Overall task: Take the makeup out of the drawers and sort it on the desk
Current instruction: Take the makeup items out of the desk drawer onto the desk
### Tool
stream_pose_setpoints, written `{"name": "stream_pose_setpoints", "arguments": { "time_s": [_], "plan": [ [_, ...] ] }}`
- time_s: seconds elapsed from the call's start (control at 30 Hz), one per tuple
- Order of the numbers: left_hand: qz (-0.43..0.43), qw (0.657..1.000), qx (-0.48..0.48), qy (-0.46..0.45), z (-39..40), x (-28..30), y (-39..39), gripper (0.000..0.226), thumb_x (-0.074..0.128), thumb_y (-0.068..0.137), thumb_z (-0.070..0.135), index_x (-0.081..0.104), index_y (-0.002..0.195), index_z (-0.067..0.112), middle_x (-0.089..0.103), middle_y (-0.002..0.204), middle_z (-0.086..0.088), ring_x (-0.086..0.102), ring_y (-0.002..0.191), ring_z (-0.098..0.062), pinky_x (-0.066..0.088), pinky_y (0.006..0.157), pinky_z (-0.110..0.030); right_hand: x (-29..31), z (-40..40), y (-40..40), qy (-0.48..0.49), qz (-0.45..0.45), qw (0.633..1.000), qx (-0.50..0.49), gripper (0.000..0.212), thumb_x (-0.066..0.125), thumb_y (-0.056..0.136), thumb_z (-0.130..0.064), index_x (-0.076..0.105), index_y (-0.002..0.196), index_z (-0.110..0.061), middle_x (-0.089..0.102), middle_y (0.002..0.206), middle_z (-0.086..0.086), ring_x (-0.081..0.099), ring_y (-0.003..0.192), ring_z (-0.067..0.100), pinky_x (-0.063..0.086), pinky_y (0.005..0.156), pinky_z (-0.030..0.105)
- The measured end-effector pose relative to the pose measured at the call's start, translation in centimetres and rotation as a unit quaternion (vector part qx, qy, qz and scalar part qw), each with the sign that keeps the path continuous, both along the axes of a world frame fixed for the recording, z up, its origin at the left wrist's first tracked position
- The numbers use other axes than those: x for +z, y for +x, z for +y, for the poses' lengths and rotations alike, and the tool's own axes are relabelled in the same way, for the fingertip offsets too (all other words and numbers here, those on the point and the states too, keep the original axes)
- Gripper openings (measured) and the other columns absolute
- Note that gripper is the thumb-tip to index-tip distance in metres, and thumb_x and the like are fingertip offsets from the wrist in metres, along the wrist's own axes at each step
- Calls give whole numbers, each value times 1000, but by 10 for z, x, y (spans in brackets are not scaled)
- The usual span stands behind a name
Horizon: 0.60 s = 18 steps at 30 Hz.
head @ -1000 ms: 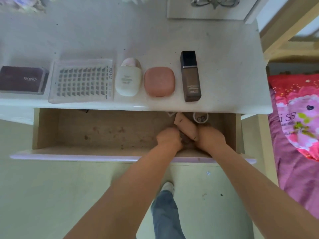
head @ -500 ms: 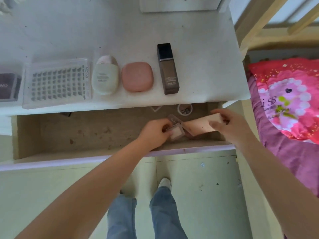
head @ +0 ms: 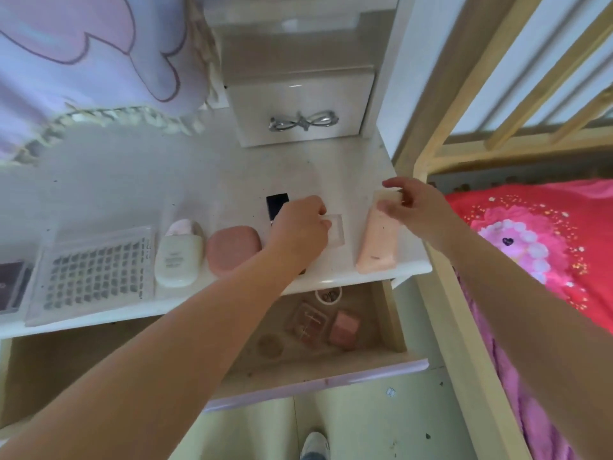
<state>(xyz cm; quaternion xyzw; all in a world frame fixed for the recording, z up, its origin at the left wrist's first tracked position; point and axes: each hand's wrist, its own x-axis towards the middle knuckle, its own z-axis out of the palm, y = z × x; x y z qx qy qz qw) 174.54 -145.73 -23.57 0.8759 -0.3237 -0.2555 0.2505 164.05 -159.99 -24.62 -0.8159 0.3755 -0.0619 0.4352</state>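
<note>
The front strip of the desk (head: 232,174) is occupied by a row — lash tray (head: 94,272), cream bottle (head: 179,257), pink compact (head: 234,249), dark bottle (head: 276,202), clear case (head: 335,230), peach tube (head: 378,240). Behind the row the surface lies bare up to the small drawer unit (head: 300,107). The left part of the open drawer (head: 388,313) is bare; small items crowd its right end. A wooden bed frame (head: 428,154) stands close beside the desk's right edge.

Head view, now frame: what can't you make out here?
- Dark foundation bottle: only its cap shows; the left hand covers the body.
- Clear case: the left hand hides its near side, contents unreadable.
- Dark palette: cut off by the left edge.
- Peach tube: top hidden by the right hand; print too small.
- Drawer items: blurred, types unclear.
</note>
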Motion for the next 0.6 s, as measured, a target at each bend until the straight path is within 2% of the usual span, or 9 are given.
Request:
{"name": "stream_pose_setpoints", "arguments": {
  "time_s": [0.07,0.13,0.27,0.33,0.37,0.43,0.5,0.57,0.6],
  "plan": [
    [-38,997,-45,57,-12,-7,2,29,43,96,16,50,121,5,56,121,-12,54,108,-24,43,85,-29,-10,-9,10,31,24,999,10,52,61,85,-22,40,132,-18,54,117,15,51,93,19,40,77,23],
    [-74,990,-67,99,-18,-14,5,30,40,97,14,47,124,3,52,126,-12,49,116,-24,39,90,-26,-19,-13,16,30,36,999,17,64,61,85,-23,28,139,-17,50,126,13,49,100,20,39,84,27],
    [-169,971,-92,143,-24,-26,6,28,33,97,4,45,121,-1,52,126,-15,50,116,-27,41,87,-27,-32,-11,20,8,-23,1000,-18,63,60,86,-20,28,140,-17,51,116,7,46,93,13,40,90,26],
    [-218,956,-121,155,-27,-29,5,27,32,95,0,47,117,-2,53,122,-15,52,112,-27,41,70,-22,-38,-8,21,-6,-43,999,-23,61,59,87,-20,29,140,-17,51,109,2,46,94,11,40,94,25],
    [-240,946,-142,162,-28,-30,4,26,32,94,-1,47,115,-3,55,120,-15,53,111,-27,33,57,-19,-40,-7,21,-15,-48,998,-23,60,58,87,-20,30,140,-16,51,109,1,46,95,11,39,95,25],
    [-264,933,-170,176,-29,-26,1,27,32,93,-3,49,114,-4,57,111,-14,55,106,-26,17,48,-17,-43,-7,22,-37,-45,998,-31,57,57,88,-23,32,138,-13,55,115,5,47,97,12,39,96,26],
    [-256,938,-164,166,-28,-20,-3,27,33,92,-3,49,114,-4,56,100,-12,53,102,-25,23,51,-17,-44,-6,21,-74,-38,995,-55,52,53,90,-26,36,136,-10,56,121,10,51,104,17,39,95,28],
    [-223,957,-126,138,-22,-15,-12,26,36,94,2,45,118,-1,50,116,-14,50,109,-26,35,65,-20,-43,4,13,-145,-56,984,-82,44,51,90,-24,45,129,-4,58,117,15,55,106,24,41,89,27],
    [-202,967,-102,118,-16,-15,-16,25,38,94,5,44,119,1,47,121,-14,49,110,-26,34,70,-22,-42,14,5,-180,-90,976,-86,39,51,89,-21,51,122,0,61,109,18,57,100,26,42,84,27]
  ]
}}
